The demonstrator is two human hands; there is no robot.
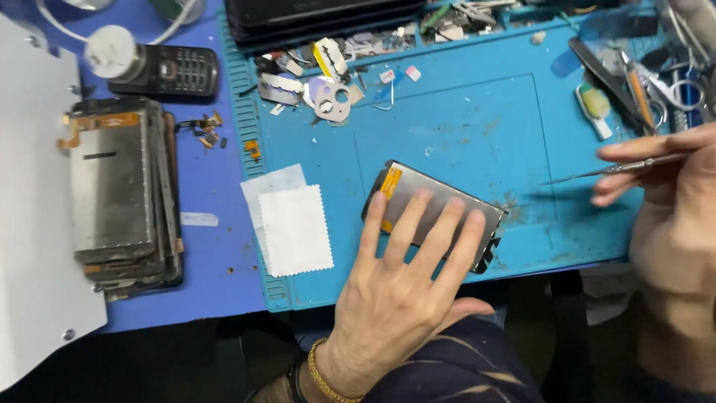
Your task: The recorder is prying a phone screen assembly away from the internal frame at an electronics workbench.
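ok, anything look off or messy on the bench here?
Yes: loose metal scraps and shields litter the blue work mat's top edge, and the stack of grey screen panels sits uneven. The flat metal-backed panel under the left hand lies askew.

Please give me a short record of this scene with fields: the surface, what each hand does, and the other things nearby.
surface: blue work mat
left hand: fingers spread flat on a metal-backed screen panel, pressing it on the mat
right hand: holds tweezers, tip apart from the panel
left of panel: white wipe packets
far left: stack of screen panels; black keypad phone
top of mat: small metal parts
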